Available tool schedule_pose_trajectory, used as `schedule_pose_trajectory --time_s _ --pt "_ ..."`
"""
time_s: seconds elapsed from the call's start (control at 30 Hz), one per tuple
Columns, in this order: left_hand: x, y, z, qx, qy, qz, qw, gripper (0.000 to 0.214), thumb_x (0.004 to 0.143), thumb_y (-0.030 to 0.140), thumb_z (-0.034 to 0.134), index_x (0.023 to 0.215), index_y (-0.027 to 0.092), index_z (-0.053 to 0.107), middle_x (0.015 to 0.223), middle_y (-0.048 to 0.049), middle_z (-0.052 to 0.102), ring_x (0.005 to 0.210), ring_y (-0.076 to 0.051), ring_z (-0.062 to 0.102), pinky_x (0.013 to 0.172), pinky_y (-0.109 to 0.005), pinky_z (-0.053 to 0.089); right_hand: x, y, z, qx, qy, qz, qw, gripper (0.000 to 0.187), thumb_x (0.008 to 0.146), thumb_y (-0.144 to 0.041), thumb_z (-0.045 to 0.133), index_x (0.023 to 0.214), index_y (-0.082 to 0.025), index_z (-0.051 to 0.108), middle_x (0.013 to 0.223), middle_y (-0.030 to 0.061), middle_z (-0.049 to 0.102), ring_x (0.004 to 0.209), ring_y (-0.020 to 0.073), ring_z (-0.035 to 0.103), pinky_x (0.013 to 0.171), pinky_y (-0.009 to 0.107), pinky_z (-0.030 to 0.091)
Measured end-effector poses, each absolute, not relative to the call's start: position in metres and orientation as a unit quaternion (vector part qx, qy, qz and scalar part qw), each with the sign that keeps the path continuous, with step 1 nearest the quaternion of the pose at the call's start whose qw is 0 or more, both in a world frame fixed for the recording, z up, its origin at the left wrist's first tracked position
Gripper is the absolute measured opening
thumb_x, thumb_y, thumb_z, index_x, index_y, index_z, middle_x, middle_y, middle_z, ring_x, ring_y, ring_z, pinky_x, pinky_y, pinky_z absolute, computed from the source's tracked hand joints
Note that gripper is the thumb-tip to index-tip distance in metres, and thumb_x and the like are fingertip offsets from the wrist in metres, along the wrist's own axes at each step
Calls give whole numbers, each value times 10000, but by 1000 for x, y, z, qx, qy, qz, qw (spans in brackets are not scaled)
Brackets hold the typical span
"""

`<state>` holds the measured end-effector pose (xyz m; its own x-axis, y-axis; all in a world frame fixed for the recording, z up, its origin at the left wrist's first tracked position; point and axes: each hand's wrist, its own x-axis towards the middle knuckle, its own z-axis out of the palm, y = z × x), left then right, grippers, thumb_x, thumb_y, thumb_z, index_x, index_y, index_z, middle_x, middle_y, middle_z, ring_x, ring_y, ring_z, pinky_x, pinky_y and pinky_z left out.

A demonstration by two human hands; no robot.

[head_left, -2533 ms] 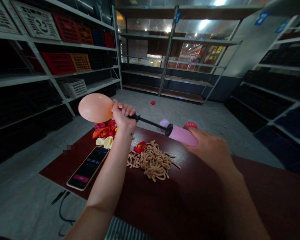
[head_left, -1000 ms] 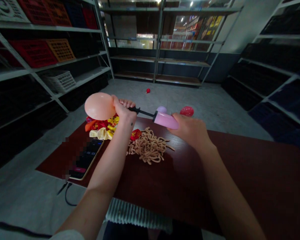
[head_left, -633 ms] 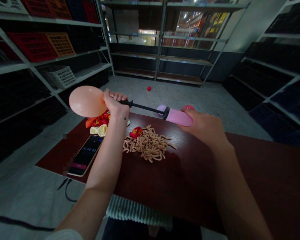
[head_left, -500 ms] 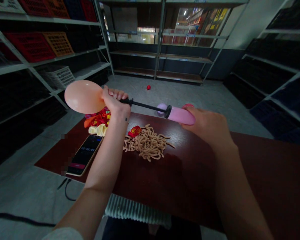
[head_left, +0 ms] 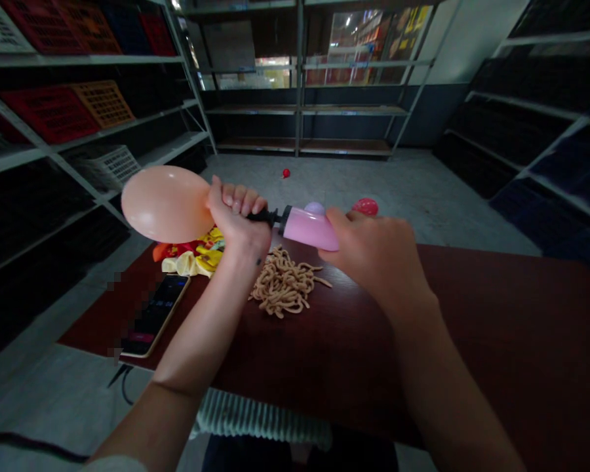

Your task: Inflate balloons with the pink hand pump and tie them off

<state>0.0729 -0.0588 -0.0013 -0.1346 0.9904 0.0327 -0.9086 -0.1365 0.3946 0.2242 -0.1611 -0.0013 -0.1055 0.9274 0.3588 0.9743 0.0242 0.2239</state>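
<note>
My left hand point(head_left: 238, 206) is closed around the black end of a balloon pump, with the neck of an inflated peach balloon point(head_left: 164, 204) at its thumb side. My right hand point(head_left: 373, 246) grips the pink barrel of the balloon pump point(head_left: 309, 228). Little of the black rod shows between the two hands. Below them on the table lies a heap of tan, string-like pieces point(head_left: 285, 285). Uninflated balloons point(head_left: 191, 257) in red, yellow and cream lie behind my left forearm. How the fingers pinch the balloon's neck is partly hidden.
A phone point(head_left: 155, 318) lies at the left of the dark brown table point(head_left: 496, 314). Beyond the table, a red ball-like object point(head_left: 286, 173) and a pink-red balloon point(head_left: 365, 207) show. Metal shelves point(head_left: 299, 108) with crates point(head_left: 54, 115) stand around the room.
My hands have come closer together: the pump's pink barrel has slid left over the black rod, which was long and exposed before. The peach balloon looks slightly larger.
</note>
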Motion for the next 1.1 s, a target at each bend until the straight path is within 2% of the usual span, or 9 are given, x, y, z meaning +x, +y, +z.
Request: schedule_pose_trajectory --time_s 0.13,0.37,0.5,0.6,0.67,0.93,1.1 --pt "81 -62 -5 150 157 730 648 577 1016 379 472 549 179 199 399 70 205 319 -51 204 356 -202 231 224 -157 -9 -654 -723 -211 73 351 845 -414 584 1101 -177 620 849 112 709 695 258 648 556 296 264" --pt "59 -39 -5 129 145 731 654 505 1021 244 398 556 192 206 398 75 204 310 -57 210 360 -210 214 222 -142 -21 -647 -729 -179 131 353 880 -457 519 1150 -247 609 961 48 738 740 225 656 561 295 258" --pt "46 -27 -7 111 148 744 642 470 1002 224 397 567 199 223 401 79 212 308 -64 213 366 -218 212 225 -140 -22 -650 -732 -164 121 345 871 -474 536 1112 -245 627 933 39 737 745 214 653 565 292 268" --pt "35 -16 -11 104 156 758 625 458 972 240 465 581 202 230 410 86 220 313 -65 223 377 -219 222 233 -136 -25 -648 -736 -157 115 326 861 -471 556 1079 -241 632 935 32 736 757 204 652 563 289 275" --pt "27 -10 -13 95 159 766 615 445 955 233 484 589 204 231 414 88 222 315 -67 229 384 -222 225 241 -132 -28 -644 -742 -151 104 379 840 -513 574 1106 -247 625 969 31 737 768 208 654 562 287 281" --pt "-1 -2 -7 5 161 777 609 396 970 190 405 613 202 235 405 92 220 312 -61 225 380 -205 215 265 -127 -22 -676 -728 -99 58 449 830 -605 532 1135 -298 652 907 36 736 726 237 648 565 314 309" --pt "0 -12 3 36 148 792 591 425 1010 217 380 616 194 223 429 92 202 328 -57 208 391 -201 203 265 -132 -19 -670 -730 -120 60 458 842 -576 529 1180 -288 641 994 42 737 756 240 651 579 320 322"
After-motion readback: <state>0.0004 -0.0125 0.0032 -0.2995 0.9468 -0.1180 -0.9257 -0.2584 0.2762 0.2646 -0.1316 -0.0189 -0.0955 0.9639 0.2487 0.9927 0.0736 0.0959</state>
